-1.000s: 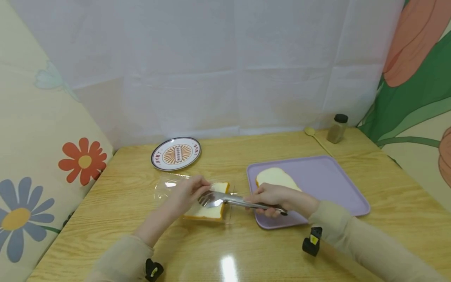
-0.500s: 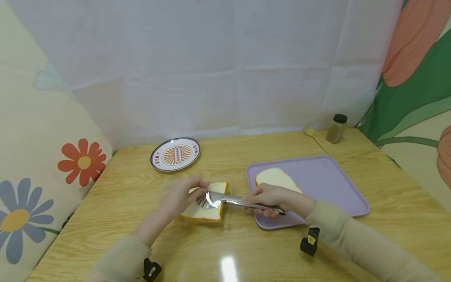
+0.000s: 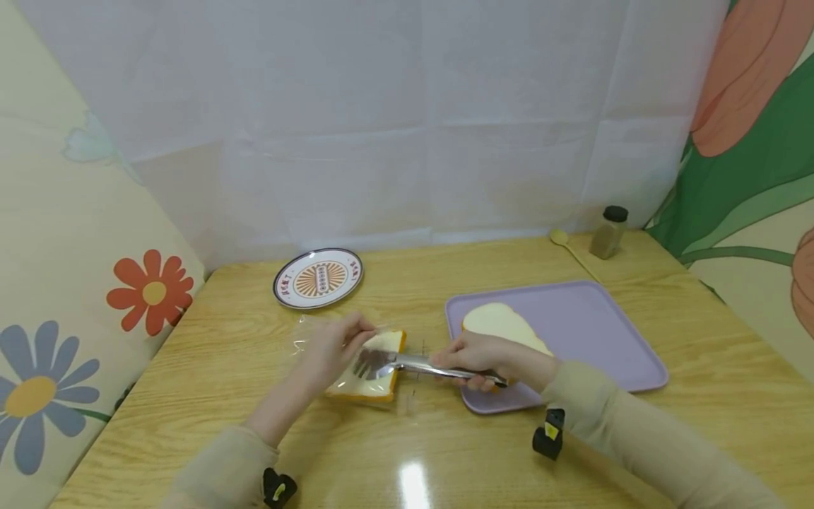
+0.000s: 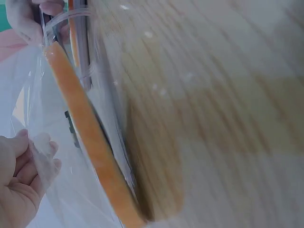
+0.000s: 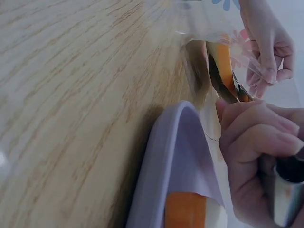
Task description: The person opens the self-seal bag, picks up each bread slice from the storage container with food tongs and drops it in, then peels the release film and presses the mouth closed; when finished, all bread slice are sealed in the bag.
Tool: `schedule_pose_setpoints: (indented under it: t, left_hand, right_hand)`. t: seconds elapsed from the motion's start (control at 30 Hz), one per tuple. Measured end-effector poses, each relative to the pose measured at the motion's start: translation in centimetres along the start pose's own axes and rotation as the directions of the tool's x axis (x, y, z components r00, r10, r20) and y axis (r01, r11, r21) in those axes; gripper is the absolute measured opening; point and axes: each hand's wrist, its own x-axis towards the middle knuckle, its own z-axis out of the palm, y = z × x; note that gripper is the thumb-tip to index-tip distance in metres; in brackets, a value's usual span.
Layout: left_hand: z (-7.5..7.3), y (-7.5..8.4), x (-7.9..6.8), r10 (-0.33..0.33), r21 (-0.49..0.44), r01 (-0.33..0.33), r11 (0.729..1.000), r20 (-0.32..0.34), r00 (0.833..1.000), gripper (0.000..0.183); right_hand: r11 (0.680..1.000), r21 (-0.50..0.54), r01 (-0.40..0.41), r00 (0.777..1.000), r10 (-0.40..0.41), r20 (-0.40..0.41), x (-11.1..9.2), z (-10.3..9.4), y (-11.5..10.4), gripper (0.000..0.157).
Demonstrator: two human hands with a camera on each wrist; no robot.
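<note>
My left hand (image 3: 333,350) pinches the upper film of a clear plastic bag (image 4: 35,99) between thumb and fingers. A slice of bread (image 3: 391,342) with an orange crust lies within the bag, seen edge-on in the left wrist view. My right hand (image 3: 477,357) grips metal tongs (image 3: 416,364) by the handle, its fingers curled round them. The slotted heads of the tongs are clamped on the bread, one above and one below, inside the bag. Behind my right hand, another bread slice (image 3: 499,320) lies on the purple tray (image 3: 598,332), partly covered by the hand.
At the back left of the wooden table (image 3: 356,459) stands a round printed plate (image 3: 318,278). A yellowish spoon (image 3: 575,256) and a black-lidded jar (image 3: 608,233) are at the back right. A white cloth (image 3: 407,141) hangs behind the table.
The tongs, with the bread and my right hand, have shifted slightly left, deeper into the bag. My left hand stays in nearly the same place, still pinching the film.
</note>
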Motion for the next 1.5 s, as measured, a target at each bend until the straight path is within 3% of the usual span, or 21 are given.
schedule_pose_setpoints:
  t: [0.37, 0.57, 0.87, 1.07, 1.23, 1.37, 1.5]
  left_hand:
    - [-0.3, -0.1, 0.0, -0.039, 0.019, 0.039, 0.999, -0.003, 0.999, 0.004]
    - [0.1, 0.0, 0.2, 0.019, -0.014, -0.02, 1.0, -0.052, 0.998, 0.005]
    - [-0.3, -0.5, 0.3, 0.021, 0.024, -0.018, 1.0, -0.161, 0.987, 0.006]
    - [-0.7, -0.8, 0.3, -0.029, 0.057, 0.038, 0.998, -0.148, 0.989, 0.006]
    - [-0.7, -0.7, 0.2, -0.078, 0.034, 0.081, 0.996, -0.077, 0.994, 0.005]
    - [-0.4, -0.5, 0.1, -0.077, -0.007, 0.076, 0.997, -0.04, 0.996, 0.005]
    - [0.0, -0.4, 0.0, -0.045, 0.004, 0.045, 0.999, -0.072, 0.996, 0.008]
  right_hand:
    - [0.999, 0.035, -0.001, 1.0, 0.001, 0.022, 0.1, -0.6, -0.7, 0.036]
    - [0.999, 0.032, -0.01, 0.999, 0.009, 0.032, 0.8, -0.2, -1.1, 0.036]
    - [1.0, -0.002, 0.006, 1.0, -0.006, 0.023, 1.5, 0.2, -0.7, 0.033]
    - [1.0, 0.001, -0.027, 0.999, 0.027, 0.035, 0.5, -0.7, -0.1, 0.038]
    - [1.0, -0.031, 0.003, 1.0, -0.003, 0.007, 0.0, -0.9, 0.0, 0.035]
    - [0.999, 0.036, 0.011, 0.999, -0.012, 0.047, 0.0, -0.6, 0.1, 0.036]
    - [0.992, 0.124, -0.023, 0.997, 0.014, 0.074, 0.0, -0.5, 0.1, 0.035]
